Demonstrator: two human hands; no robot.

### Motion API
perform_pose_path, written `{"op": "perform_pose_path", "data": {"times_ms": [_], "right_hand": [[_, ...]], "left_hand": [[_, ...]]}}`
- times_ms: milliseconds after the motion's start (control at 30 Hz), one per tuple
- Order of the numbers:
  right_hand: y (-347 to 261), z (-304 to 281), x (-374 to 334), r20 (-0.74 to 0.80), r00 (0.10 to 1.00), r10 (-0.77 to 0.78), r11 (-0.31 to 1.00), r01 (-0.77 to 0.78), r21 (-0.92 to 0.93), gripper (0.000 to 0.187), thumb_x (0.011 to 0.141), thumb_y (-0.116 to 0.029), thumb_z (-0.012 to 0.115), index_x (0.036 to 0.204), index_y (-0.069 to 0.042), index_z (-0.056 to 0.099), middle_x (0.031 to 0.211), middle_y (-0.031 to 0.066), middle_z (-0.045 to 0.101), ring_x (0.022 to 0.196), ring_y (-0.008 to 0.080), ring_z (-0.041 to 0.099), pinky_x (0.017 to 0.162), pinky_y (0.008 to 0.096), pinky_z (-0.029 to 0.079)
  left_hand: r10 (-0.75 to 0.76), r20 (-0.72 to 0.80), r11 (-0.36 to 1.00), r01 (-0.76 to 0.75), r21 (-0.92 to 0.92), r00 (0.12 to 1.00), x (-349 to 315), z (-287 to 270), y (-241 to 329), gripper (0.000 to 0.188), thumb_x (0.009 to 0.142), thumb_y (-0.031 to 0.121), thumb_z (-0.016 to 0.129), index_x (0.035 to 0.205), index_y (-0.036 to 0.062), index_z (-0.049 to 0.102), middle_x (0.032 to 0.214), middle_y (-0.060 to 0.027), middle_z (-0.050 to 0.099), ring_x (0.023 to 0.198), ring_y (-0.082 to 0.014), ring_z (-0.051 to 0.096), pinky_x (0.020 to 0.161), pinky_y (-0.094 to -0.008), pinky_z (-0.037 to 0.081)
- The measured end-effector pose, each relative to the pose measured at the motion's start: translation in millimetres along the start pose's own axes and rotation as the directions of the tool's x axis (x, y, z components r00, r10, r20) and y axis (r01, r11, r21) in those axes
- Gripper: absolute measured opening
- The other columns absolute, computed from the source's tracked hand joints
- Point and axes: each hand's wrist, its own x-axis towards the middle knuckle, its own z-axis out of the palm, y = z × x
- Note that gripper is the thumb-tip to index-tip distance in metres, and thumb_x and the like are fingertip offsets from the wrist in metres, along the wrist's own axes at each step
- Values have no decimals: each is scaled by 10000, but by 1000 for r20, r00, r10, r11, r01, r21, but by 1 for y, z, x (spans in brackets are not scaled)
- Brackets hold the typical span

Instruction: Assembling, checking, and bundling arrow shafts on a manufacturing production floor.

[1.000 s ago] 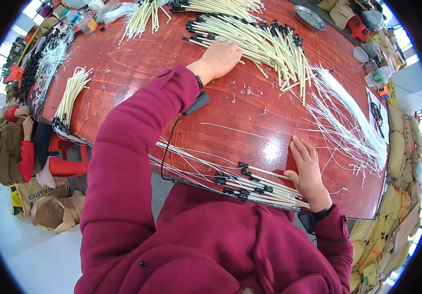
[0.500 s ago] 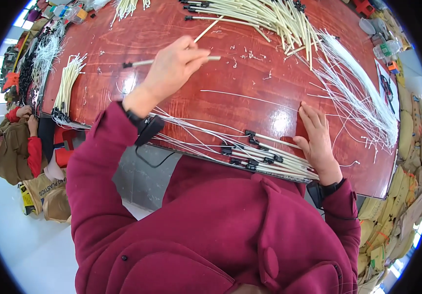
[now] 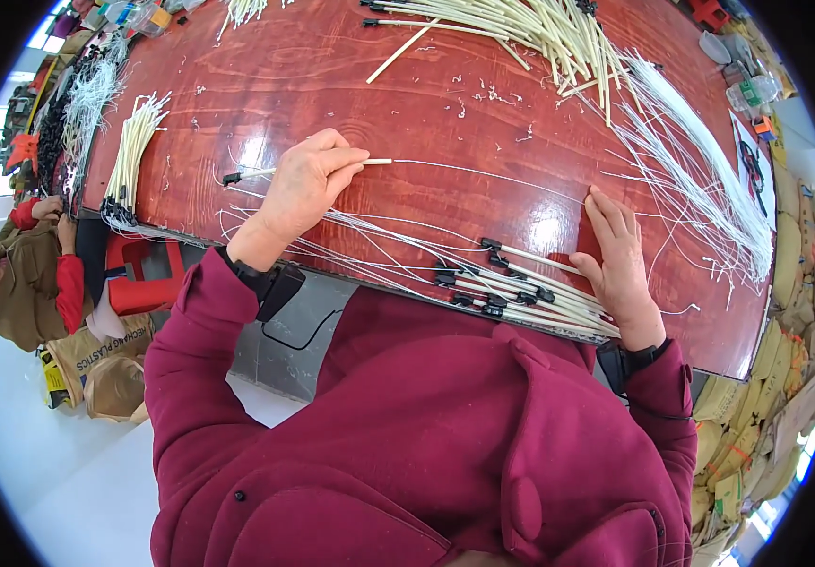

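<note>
My left hand (image 3: 303, 184) is closed around a thin cream tube (image 3: 378, 162) held roughly level over the red table; a black end piece (image 3: 231, 179) shows at its left end. At the tube's right tip is the left end of a thin white cord (image 3: 483, 173); whether it is inside the tube is too small to tell. My right hand (image 3: 613, 255) lies on the table with fingers stretched and thumb apart, its fingertips on the cord. Beside it, along the near edge, lie several tubes with black ends (image 3: 549, 292) and trailing white cords.
A large pile of cream tubes (image 3: 530, 38) lies at the far side, and a smaller bundle (image 3: 135, 146) at the left. White cords (image 3: 701, 170) spread across the right side. Scraps dot the table. Another person (image 3: 25, 274) sits at the left, near a red stool (image 3: 147, 283).
My left hand has come nearer to me with the tube, bringing its right tip to the cord's left end. Before, they were apart. My right hand has stayed in place.
</note>
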Motion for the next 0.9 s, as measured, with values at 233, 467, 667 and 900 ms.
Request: {"op": "perform_pose_path", "data": {"times_ms": [233, 467, 667, 900], "right_hand": [[-1, 1, 0, -10, 1000, 7, 1000, -7, 1, 802, 821, -294, 755, 1493, 29, 459, 1564, 170, 425, 1402, 374, 397, 1191, 460, 319], [1, 1, 1, -18, 1000, 2, 1000, -2, 1, 799, 818, -286, 760, 1489, 30, 462, 1559, 173, 431, 1392, 375, 409, 1183, 462, 329], [-4, -5, 4, 12, 1000, -1, 1000, 1, -15, 782, 823, -303, 758, 1476, 27, 481, 1557, 164, 443, 1387, 374, 421, 1177, 463, 336], [-7, -4, 7, 28, 998, -57, 998, 58, -3, 772, 828, -324, 753, 1467, 23, 494, 1559, 156, 450, 1386, 370, 426, 1171, 466, 344]], "left_hand": [[13, -5, 1000, -12, 16, 1000, 3, 2, 0, 151, 874, 42, 735, 1022, 28, 763, 885, -97, 672, 805, -283, 671, 701, -376, 526], [5, 17, 1000, -5, 6, 1000, 7, 7, 0, 167, 889, 39, 730, 1049, 4, 761, 925, -99, 692, 785, -247, 672, 681, -331, 515], [206, 36, 969, -209, 128, 978, 30, 24, 0, 183, 876, 49, 695, 1051, 39, 749, 920, -88, 672, 801, -289, 667, 693, -378, 528], [367, 217, 857, -420, 299, 904, 88, 70, 39, 93, 857, 70, 646, 945, 62, 672, 920, -88, 648, 845, -318, 663, 716, -433, 552]]}}
